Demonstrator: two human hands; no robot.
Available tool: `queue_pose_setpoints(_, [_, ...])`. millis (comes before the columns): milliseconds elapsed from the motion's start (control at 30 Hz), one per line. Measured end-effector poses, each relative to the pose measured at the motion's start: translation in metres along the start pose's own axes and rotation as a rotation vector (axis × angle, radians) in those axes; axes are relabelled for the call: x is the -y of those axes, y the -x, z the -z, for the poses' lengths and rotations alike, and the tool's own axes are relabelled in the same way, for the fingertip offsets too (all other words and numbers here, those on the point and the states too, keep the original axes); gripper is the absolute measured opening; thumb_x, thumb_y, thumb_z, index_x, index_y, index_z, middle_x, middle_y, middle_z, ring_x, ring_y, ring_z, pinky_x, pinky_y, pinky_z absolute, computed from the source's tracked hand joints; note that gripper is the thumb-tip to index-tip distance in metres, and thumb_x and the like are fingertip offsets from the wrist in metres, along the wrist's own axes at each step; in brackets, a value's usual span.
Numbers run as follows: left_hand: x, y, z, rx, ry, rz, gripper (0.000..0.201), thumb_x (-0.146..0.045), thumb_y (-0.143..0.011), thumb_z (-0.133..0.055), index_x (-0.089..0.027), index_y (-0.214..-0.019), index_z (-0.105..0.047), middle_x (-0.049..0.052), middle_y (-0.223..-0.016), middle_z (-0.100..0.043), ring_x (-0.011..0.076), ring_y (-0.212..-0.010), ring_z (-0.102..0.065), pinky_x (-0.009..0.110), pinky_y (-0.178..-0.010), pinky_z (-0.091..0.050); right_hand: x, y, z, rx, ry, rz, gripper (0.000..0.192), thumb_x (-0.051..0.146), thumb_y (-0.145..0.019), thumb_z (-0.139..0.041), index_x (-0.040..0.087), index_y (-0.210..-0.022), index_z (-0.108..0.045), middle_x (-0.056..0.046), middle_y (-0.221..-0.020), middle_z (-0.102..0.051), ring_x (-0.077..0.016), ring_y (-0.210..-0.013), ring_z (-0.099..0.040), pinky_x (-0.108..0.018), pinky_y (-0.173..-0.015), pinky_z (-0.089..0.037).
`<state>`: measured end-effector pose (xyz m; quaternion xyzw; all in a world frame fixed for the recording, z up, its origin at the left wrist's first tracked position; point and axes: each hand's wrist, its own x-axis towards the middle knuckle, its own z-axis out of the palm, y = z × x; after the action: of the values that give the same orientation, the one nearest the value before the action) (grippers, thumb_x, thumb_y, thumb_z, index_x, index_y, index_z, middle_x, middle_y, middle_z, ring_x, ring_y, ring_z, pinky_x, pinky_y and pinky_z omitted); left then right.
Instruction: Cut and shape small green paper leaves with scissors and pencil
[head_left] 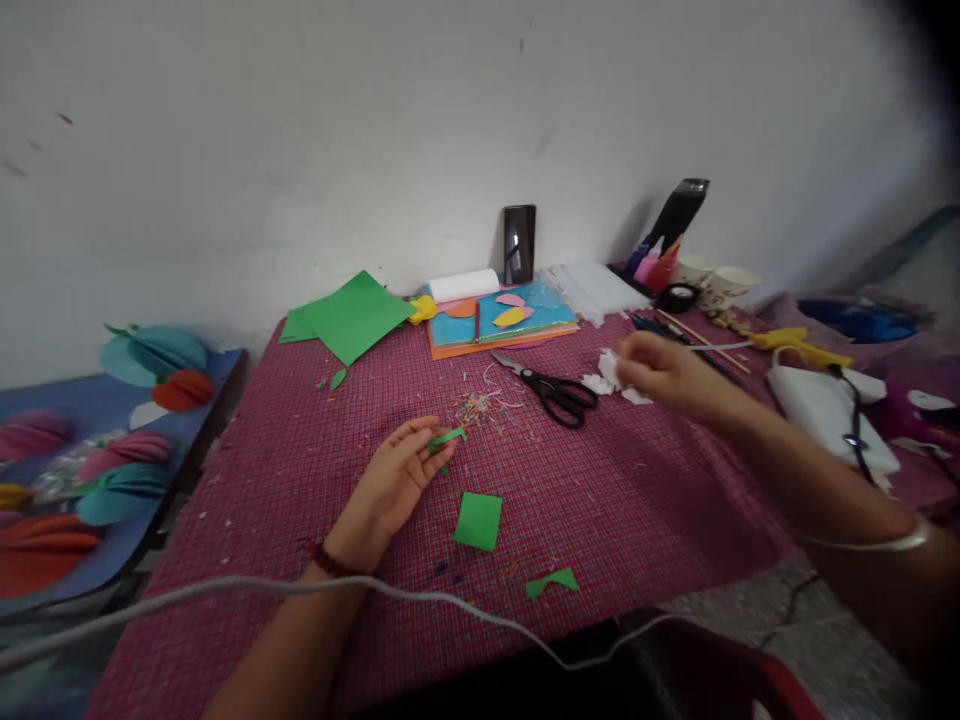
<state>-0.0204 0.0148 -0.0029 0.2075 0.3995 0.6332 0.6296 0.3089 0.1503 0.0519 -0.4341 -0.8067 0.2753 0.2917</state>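
Observation:
Between the thumb and fingers of my left hand [401,465] is a small green paper strip [448,438], held above the checked cloth. My right hand [660,368] is raised over the right side of the table, beside crumpled white tissue [606,376]; its fingers are curled and slightly blurred, and anything inside them is hidden. Black-handled scissors [551,388] lie between the two hands, blades towards the upper left. Nearer to me rest a green paper square [478,521] and a curved green offcut [553,582]. A tiny green leaf shape [338,378] lies farther back.
Large green sheets [360,315] lie at the back left. Coloured paper [544,298] and a leaning phone [519,245] are at the back. To the right are paper cups [727,287] and a yellow glue gun [802,346]. A white cable [450,600] crosses in front of me. Paper ornaments [184,390] sit at left.

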Motion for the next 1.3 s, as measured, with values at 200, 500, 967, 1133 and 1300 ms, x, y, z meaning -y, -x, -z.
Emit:
queue_pose_setpoints(200, [0.002, 0.000, 0.001, -0.078, -0.028, 0.012, 0.018, -0.005, -0.064, -0.074, -0.013, -0.079, -0.068, 0.002, -0.077, -0.068, 0.0098, -0.070, -0.066, 0.019, -0.070, -0.054, 0.083, -0.010, -0.109, 0.471, -0.573, -0.012, 0.008, 0.024, -0.090, -0.041, 0.022, -0.082, -0.038, 0.006, -0.060, -0.051, -0.0102, -0.052, -0.047, -0.023, -0.051, -0.037])
queue_pose_setpoints(500, [0.007, -0.002, -0.009, -0.111, -0.066, -0.003, 0.017, -0.009, -0.060, -0.078, -0.015, -0.074, -0.070, 0.000, -0.073, -0.066, 0.0087, -0.066, -0.063, 0.018, -0.065, -0.053, 0.084, -0.015, -0.155, 0.344, -0.842, -0.321, 0.020, 0.038, -0.081, -0.058, 0.019, -0.081, -0.051, 0.010, -0.053, -0.035, -0.0073, -0.045, -0.027, -0.021, -0.046, -0.022])
queue_pose_setpoints(967, [-0.007, 0.011, -0.017, 0.004, -1.020, -0.433, 0.013, -0.029, -0.067, -0.074, -0.022, -0.078, -0.074, 0.006, -0.096, -0.067, 0.0224, -0.098, -0.057, 0.034, -0.093, -0.040, 0.090, -0.004, -0.133, 0.490, -0.557, -0.107, 0.014, 0.021, -0.084, -0.053, 0.015, -0.071, -0.053, 0.007, -0.055, -0.040, -0.0067, -0.050, -0.034, -0.021, -0.047, -0.026])
queue_pose_setpoints(1133, [0.004, 0.013, -0.014, 0.130, -0.964, -0.266, 0.010, -0.028, -0.074, -0.069, -0.021, -0.080, -0.067, 0.000, -0.074, -0.063, 0.0144, -0.070, -0.056, 0.027, -0.067, -0.044, 0.091, 0.004, -0.137, 0.453, -0.476, -0.053, 0.012, 0.020, -0.084, -0.052, 0.014, -0.074, -0.056, 0.005, -0.060, -0.047, -0.0070, -0.054, -0.040, -0.020, -0.049, -0.030])
queue_pose_setpoints(1300, [0.012, 0.013, -0.011, 0.108, -0.784, -0.116, 0.013, -0.027, -0.069, -0.074, -0.020, -0.076, -0.066, -0.003, -0.064, -0.060, 0.0091, -0.059, -0.051, 0.020, -0.056, -0.039, 0.089, 0.008, -0.142, 0.440, -0.498, -0.063, 0.014, 0.024, -0.084, -0.054, 0.015, -0.073, -0.056, 0.006, -0.058, -0.044, -0.0066, -0.052, -0.038, -0.020, -0.048, -0.028])
